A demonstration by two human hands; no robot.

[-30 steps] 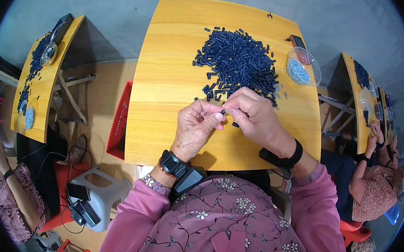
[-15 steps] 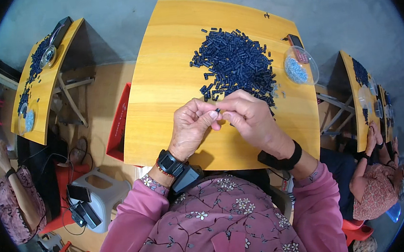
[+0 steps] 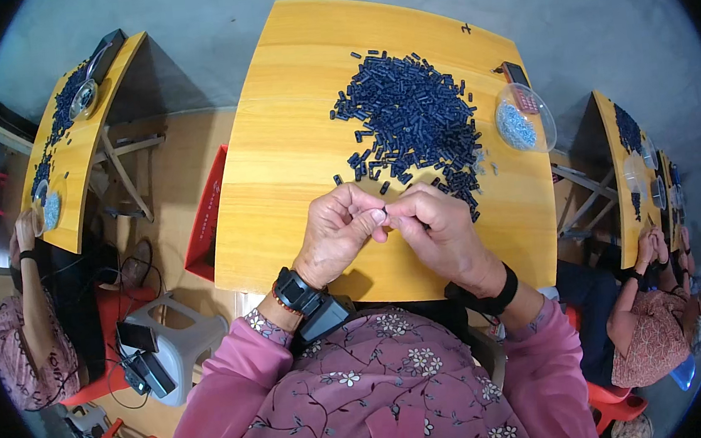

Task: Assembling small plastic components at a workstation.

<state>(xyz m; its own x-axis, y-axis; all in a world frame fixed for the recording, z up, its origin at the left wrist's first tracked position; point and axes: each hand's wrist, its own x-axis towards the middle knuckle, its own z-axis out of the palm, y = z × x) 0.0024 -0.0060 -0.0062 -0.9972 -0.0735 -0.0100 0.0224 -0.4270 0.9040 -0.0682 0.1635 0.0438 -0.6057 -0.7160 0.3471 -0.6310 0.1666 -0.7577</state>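
Observation:
My left hand (image 3: 331, 236) and my right hand (image 3: 445, 231) meet fingertip to fingertip above the near part of the yellow table. Both are closed in a pinch around a small dark piece (image 3: 384, 211), mostly covered by the fingers. A second bit of black shows under my right hand's curled fingers; what it is I cannot make out. Just beyond my hands spreads a big heap of short, dark blue-black plastic pieces (image 3: 408, 114), a few lying loose at its near edge. Several small clear bits (image 3: 481, 160) are scattered by the heap's right side.
At the table's right edge a clear round tub (image 3: 547, 106) holds pale bluish bits (image 3: 514, 128), beside a red-and-black device (image 3: 513, 74). A red box (image 3: 209, 219) stands left of the yellow table (image 3: 269, 151). Co-workers sit at tables on both sides; a grey stool (image 3: 180, 317) is lower left.
My hands have come slightly nearer to me, still pinched together, and the dark piece is more covered. The co-worker at left has raised a hand to the tub on that table.

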